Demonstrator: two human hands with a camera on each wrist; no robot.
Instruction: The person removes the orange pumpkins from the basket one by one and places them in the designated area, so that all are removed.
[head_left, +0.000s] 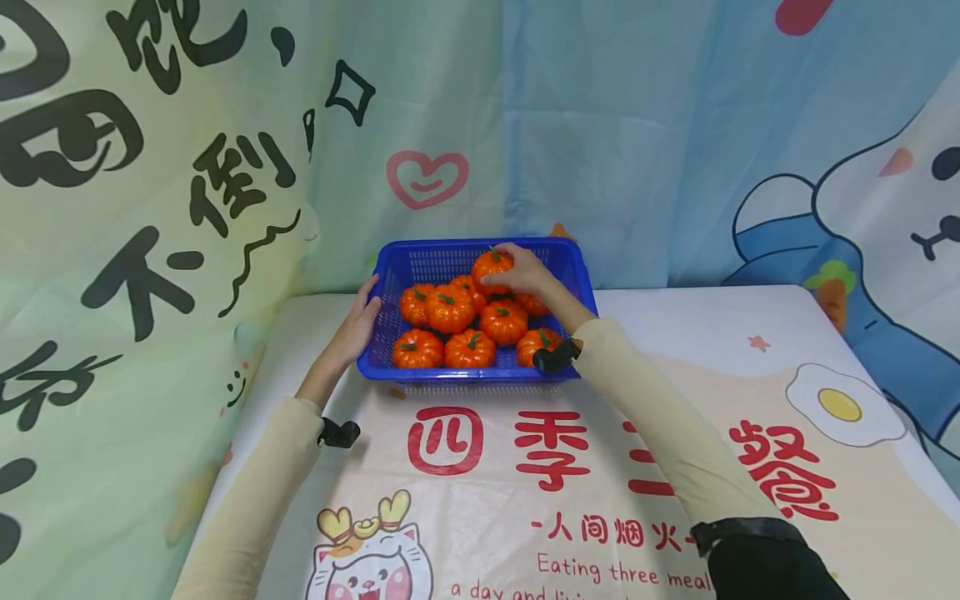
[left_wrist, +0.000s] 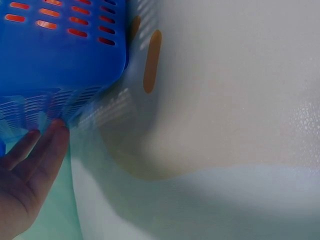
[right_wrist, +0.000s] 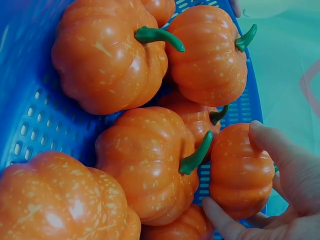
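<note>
A blue plastic basket [head_left: 480,375] with slotted walls holds several small orange pumpkins [head_left: 450,309] with green stems. At the basket's back, my right hand [head_left: 528,273] grips one pumpkin [head_left: 491,268] between thumb and fingers. The right wrist view shows the thumb on this pumpkin [right_wrist: 241,170] and the fingers around its far side. My left hand [head_left: 362,321] rests against the basket's left end, its fingers extended. In the left wrist view those fingers touch the slotted wall [left_wrist: 55,102] from outside.
The basket stands on a table with a printed cloth [head_left: 480,492], close to a blue curtain [head_left: 600,167] at the back. A green printed curtain [head_left: 150,333] hangs along the left side. Dark straps sit on both wrists.
</note>
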